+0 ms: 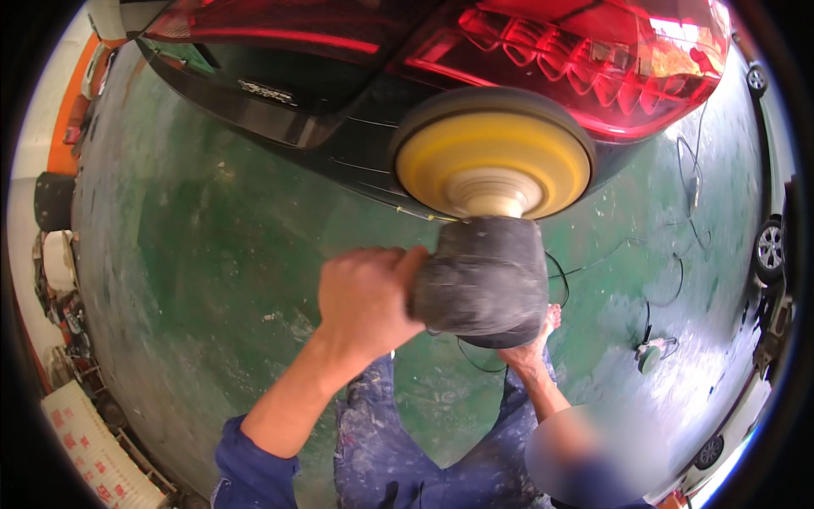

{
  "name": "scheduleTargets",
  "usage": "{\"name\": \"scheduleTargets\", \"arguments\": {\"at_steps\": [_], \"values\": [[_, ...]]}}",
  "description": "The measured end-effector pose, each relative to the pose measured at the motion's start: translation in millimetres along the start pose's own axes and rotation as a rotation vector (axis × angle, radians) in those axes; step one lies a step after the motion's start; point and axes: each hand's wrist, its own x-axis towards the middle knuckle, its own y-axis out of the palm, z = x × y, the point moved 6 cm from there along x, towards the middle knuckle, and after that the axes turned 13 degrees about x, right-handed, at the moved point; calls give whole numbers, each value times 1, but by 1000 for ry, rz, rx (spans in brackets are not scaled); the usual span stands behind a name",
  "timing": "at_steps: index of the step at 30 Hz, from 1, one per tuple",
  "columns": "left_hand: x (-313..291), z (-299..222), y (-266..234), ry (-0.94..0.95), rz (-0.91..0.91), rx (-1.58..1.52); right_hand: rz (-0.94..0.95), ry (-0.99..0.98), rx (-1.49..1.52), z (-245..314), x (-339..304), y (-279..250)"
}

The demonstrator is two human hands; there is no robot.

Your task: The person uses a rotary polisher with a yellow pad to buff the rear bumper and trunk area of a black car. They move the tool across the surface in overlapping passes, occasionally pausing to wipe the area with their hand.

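A dark, scuffed power polisher [483,276] is in front of me, its yellow disc pad [543,165] against or very near the dark car's rear body [280,119], just below the red tail light [593,51]. The pad's outline is smeared, as in spinning. My left hand [369,293] is closed around the left side of the polisher's head. Behind and below the tool, my right hand [532,346] grips its rear part; the machine hides most of that hand, with some fingertips showing on the right. Where the pad meets the bodywork is hidden.
Thin cables [687,170] lie on the green floor at right, near a small power tool with a round pad [651,355]. More car wheels [770,246] stand along the right edge. Assorted items and a boxy patterned package [97,450] line the left wall.
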Motion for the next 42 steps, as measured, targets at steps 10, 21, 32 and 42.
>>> {"name": "scheduleTargets", "arguments": {"at_steps": [10,21,32,42], "values": [[-37,82,6,-129,-111,-36,113,113,27,22,12,40],[-19,56,7,-111,-147,-184,-17,79,-96,56,7,-10],[-74,108,62,-332,-94,-318,191,105,-294,72,10,3],[-35,87,16,-202,-246,-293,23,20,-277,103,24,-19]]}}
